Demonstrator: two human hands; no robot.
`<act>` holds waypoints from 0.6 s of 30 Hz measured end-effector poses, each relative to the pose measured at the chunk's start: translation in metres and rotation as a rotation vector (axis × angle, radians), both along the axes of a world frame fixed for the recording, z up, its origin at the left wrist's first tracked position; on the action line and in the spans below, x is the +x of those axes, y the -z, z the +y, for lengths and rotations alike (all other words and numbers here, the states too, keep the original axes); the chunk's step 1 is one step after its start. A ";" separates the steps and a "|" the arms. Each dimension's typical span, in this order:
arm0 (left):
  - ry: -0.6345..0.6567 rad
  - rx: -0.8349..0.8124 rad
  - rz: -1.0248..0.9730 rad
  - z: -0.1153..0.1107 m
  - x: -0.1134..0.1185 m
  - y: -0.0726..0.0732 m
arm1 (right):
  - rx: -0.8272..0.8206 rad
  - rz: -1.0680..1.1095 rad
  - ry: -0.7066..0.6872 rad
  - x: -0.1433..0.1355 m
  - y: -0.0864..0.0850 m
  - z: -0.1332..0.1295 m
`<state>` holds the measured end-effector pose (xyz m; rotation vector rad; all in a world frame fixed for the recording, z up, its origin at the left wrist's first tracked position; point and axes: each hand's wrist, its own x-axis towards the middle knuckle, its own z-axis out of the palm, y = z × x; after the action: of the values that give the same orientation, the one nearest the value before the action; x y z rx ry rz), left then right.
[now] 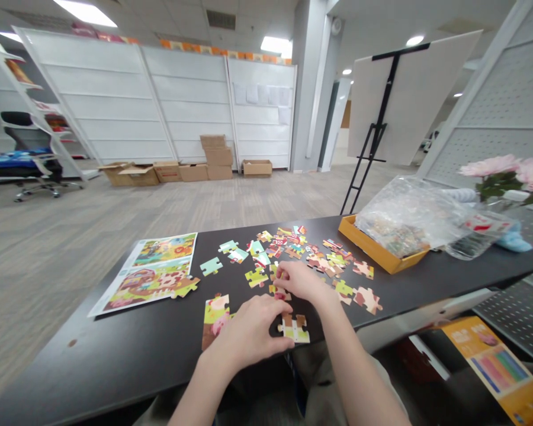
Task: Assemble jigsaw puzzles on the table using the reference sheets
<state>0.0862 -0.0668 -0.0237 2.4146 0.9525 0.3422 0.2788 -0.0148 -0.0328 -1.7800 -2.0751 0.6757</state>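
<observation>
Resting flat on the black worktop (128,349), your left hand (249,331) lies over a small block of joined puzzle pieces (214,319), its grip loose and holding nothing that shows; the fingers (278,342) are stretched toward a two-piece cluster (295,328) at its 3 o'clock, with the fingertips at that cluster's edge. Your right hand (299,281) sits just past it at 1 o'clock, fingers curled down over a loose piece (279,292); whether that grip is pinching the piece or only pressing it I cannot tell. Beyond both hands, toward 12 o'clock, a scatter of loose pieces (288,242) spreads across the worktop, and a few more lie at 3 o'clock of your right hand, among them a brownish piece (368,299). At 9 o'clock of your hands a printed picture sheet (153,272) lies flat, with a green piece (185,287) overlapping its near right edge. At 2 o'clock, well apart from your hands, a shallow yellow box tray (368,248) stands on the worktop; it holds a crumpled clear plastic bag (408,216), and puzzle pieces show through the bag inside the tray. Further right, pink flowers (501,167) stand behind a clear bottle (479,236) lying on its side. Below the worktop at 4 o'clock lies an orange box lid (497,364).
</observation>
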 end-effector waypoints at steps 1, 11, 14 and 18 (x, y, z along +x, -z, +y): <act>0.007 0.007 -0.003 0.000 0.002 0.001 | 0.009 0.011 -0.007 -0.002 0.001 0.001; 0.024 0.116 -0.003 0.005 0.013 0.006 | 0.092 0.287 -0.037 0.028 -0.002 0.002; 0.029 0.128 -0.011 0.006 0.014 0.008 | 0.230 0.096 0.225 0.070 -0.001 -0.004; 0.037 0.133 -0.003 0.006 0.017 0.008 | 0.228 -0.090 0.381 0.109 0.006 -0.013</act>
<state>0.1032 -0.0612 -0.0312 2.5475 0.9084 0.4081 0.3879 -0.0276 -0.0392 -2.0175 -1.7088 0.2471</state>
